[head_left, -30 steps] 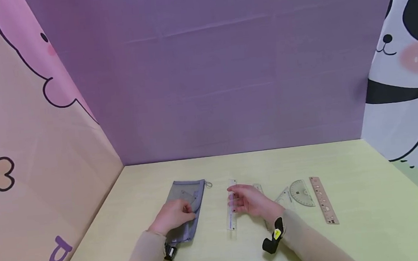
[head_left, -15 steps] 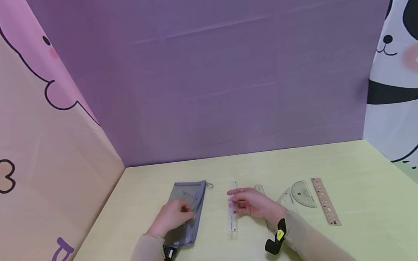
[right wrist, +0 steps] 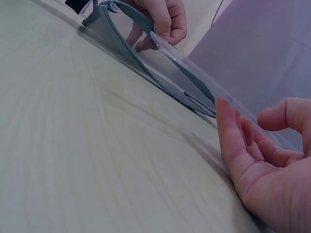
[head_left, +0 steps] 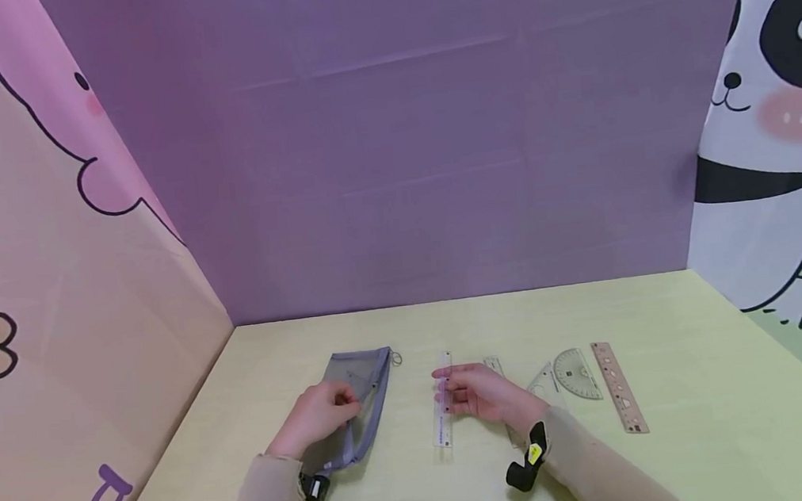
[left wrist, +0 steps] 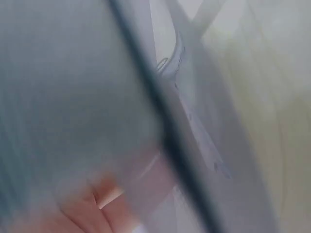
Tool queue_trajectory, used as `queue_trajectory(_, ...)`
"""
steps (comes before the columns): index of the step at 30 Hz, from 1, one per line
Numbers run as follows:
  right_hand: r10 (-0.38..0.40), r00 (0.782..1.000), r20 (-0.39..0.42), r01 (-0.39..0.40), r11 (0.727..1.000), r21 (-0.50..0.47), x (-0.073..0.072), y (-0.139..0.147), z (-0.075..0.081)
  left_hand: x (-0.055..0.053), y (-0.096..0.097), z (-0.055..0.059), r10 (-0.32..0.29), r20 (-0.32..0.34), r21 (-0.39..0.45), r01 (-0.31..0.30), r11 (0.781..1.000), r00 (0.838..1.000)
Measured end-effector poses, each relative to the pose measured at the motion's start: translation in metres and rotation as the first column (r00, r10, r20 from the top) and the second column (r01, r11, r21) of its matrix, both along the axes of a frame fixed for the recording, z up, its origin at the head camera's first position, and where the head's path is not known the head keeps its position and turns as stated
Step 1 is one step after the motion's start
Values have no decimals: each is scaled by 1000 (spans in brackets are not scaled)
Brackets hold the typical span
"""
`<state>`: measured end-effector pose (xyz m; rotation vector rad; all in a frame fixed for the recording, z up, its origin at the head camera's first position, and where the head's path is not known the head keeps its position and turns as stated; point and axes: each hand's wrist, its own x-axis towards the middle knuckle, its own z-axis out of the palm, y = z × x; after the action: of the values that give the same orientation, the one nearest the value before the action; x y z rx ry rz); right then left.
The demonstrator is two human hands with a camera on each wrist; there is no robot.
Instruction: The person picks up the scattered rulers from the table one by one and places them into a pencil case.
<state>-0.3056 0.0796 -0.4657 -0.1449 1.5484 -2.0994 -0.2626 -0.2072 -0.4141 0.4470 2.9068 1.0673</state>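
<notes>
On the left of the table lies a grey mesh pouch [head_left: 370, 436] with a purple-grey zip edge, its mouth parted in the right wrist view. My left hand [head_left: 324, 415] pinches the pouch's upper layer and lifts it. To its right, my right hand [head_left: 481, 391] holds a clear ruler [head_left: 442, 431] between thumb and fingers, raised a little above the table. In the right wrist view the ruler [right wrist: 194, 73] slants up from my right hand [right wrist: 272, 160] toward the pouch opening. The left wrist view is mostly covered by blurred mesh.
Right of my right hand lie another clear ruler [head_left: 493, 365], a clear set square [head_left: 546, 385], a clear protractor [head_left: 576, 374] and a pinkish ruler [head_left: 620, 387]. A purple backdrop [head_left: 379, 165] rises behind the table. A small ring [head_left: 397, 358] hangs at the pouch's far corner.
My left hand has moved slightly left, drawing the pouch's upper layer up so its mouth gapes wider. The right hand and its ruler stay nearly in place.
</notes>
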Motion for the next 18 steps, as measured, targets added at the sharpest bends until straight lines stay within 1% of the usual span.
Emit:
queue_trajectory(5,5,1000,10,-5,1000,-19,0,0,-2,-1,-2,0,9,-29,-26,-10,1000,1000)
queue_trajectory(12,3,1000,19,-2,999,-32,-1,1,-2,-2,-7,-1,-6,-21,-7,6,1000,1000)
queue_trajectory(15,8,1000,21,-7,999,-39,-1,2,-2,-4,-10,-4,-16,18,45,15,999,1000)
queue_trajectory(18,9,1000,23,-8,999,-41,-2,2,-3,-7,-14,-9,-19,72,113,10,993,997)
